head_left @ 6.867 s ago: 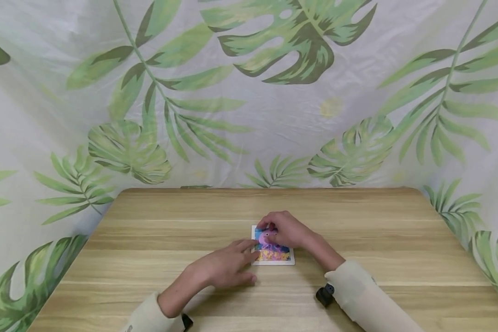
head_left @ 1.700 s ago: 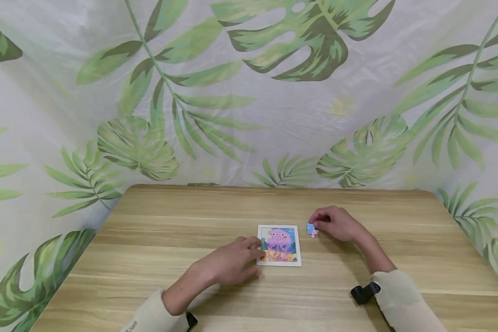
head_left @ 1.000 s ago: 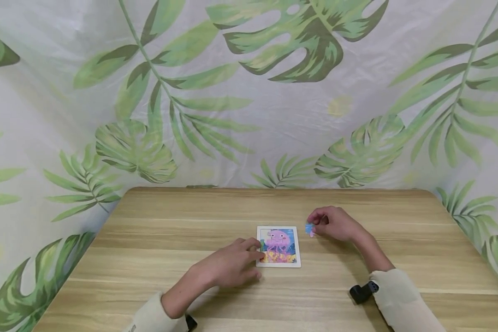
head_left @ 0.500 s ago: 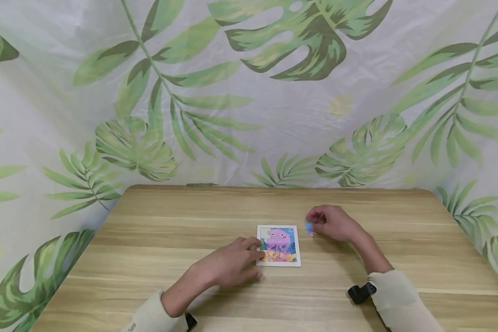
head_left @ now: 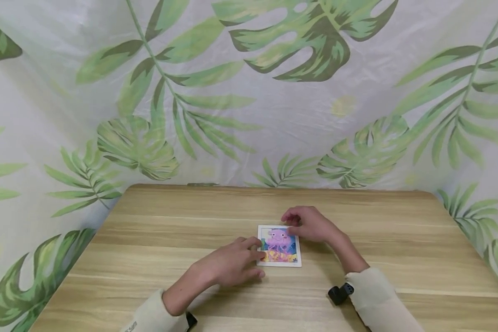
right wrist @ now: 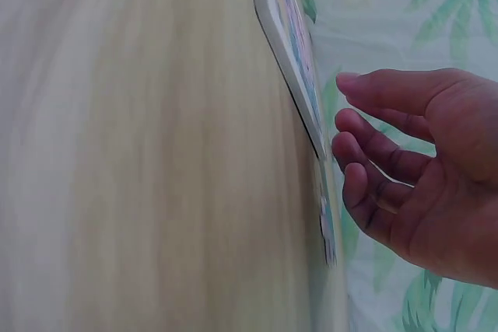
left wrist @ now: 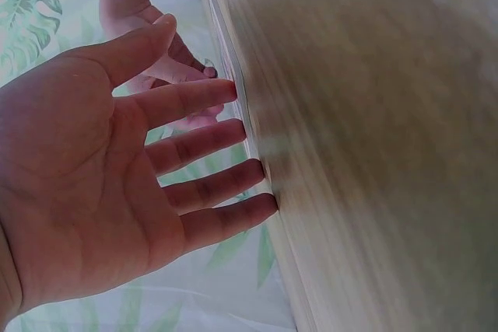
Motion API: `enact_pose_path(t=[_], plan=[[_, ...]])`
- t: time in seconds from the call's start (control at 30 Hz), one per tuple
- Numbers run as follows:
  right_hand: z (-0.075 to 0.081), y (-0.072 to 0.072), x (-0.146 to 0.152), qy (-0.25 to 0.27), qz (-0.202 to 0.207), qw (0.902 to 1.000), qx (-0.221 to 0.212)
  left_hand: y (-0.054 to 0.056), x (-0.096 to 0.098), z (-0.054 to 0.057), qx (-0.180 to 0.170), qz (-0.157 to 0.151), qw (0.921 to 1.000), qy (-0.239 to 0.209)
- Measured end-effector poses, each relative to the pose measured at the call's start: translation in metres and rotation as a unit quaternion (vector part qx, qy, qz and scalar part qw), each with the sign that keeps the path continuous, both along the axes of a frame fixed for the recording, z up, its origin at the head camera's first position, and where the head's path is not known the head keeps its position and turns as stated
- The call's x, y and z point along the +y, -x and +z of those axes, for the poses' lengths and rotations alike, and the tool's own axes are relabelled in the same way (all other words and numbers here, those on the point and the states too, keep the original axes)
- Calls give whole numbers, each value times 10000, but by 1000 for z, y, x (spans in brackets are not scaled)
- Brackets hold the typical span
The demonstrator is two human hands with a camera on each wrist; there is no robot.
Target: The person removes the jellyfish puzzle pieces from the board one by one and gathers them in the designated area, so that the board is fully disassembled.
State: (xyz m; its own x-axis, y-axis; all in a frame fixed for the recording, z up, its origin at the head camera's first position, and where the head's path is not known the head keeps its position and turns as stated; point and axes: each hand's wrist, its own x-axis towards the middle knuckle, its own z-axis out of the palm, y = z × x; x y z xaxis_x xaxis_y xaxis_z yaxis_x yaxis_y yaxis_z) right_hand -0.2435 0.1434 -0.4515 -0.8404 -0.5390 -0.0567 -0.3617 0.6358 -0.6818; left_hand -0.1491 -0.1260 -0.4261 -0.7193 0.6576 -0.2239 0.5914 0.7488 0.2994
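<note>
A square jigsaw puzzle (head_left: 279, 264) with a white border and a pink jellyfish picture lies flat on the table; its upper left corner shows a pale bare patch. My left hand (head_left: 236, 263) rests at the puzzle's left edge, fingers fairly straight, fingertips touching it. My right hand (head_left: 309, 223) hovers over the upper right corner. In the right wrist view its fingers are loosely bent with a gap to the thumb, and nothing shows between them. There, a loose puzzle piece (right wrist: 327, 231) lies on the table beyond the puzzle; in the head view the hand seems to hide it.
The wooden table (head_left: 157, 240) extends around the puzzle on all sides. A leaf-print curtain (head_left: 282, 115) hangs behind its far edge. Each wrist wears a small black camera, the right one (head_left: 340, 293) below the sleeve cuff.
My right hand has let go of the blue and pink puzzle piece and moved left, from beside the puzzle to over its upper right corner. My left hand stays at the puzzle's left edge.
</note>
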Motion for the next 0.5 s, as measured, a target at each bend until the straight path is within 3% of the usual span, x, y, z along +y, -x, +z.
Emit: enact_pose_path(t=[0.3, 0.5], plan=[[-1, 0, -11, 18, -25, 9999, -139, 3, 1, 1, 97, -85, 9999, 25], [-3, -2, -17, -168, 46, 9997, -169, 2, 1, 1, -40, -34, 10000, -31]])
